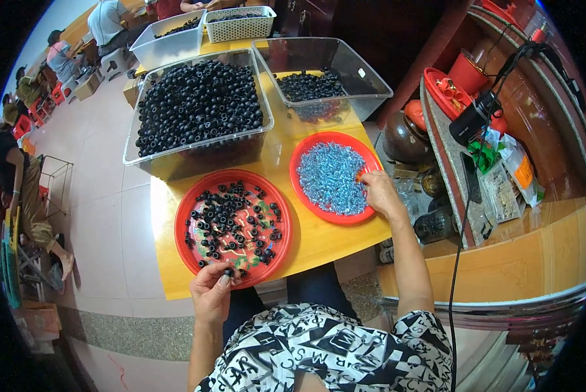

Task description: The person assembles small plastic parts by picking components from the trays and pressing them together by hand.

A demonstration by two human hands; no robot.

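My left hand [213, 291] is at the near rim of a red round tray [182, 232], pinching a small black cap-like part [228, 272]. Loose black hollow parts [231, 209] of the same sort lie scattered over that tray's printed bottom. On the right, my right hand [381, 191] reaches over the edge of a second red tray [299, 147], which holds a heap of small clear-blue pieces [331, 176]. Its fingers are closed, and a small orange thing [360, 176] shows at the fingertips; what kind it is I cannot tell.
Beyond the trays on the yellow table [286, 245] stand a clear bin [133, 147] heaped with black parts and another clear bin [371, 98] less filled. A black cable [461, 242] hangs at the right, beside a cluttered shelf [436, 153]. People sit working at the far left.
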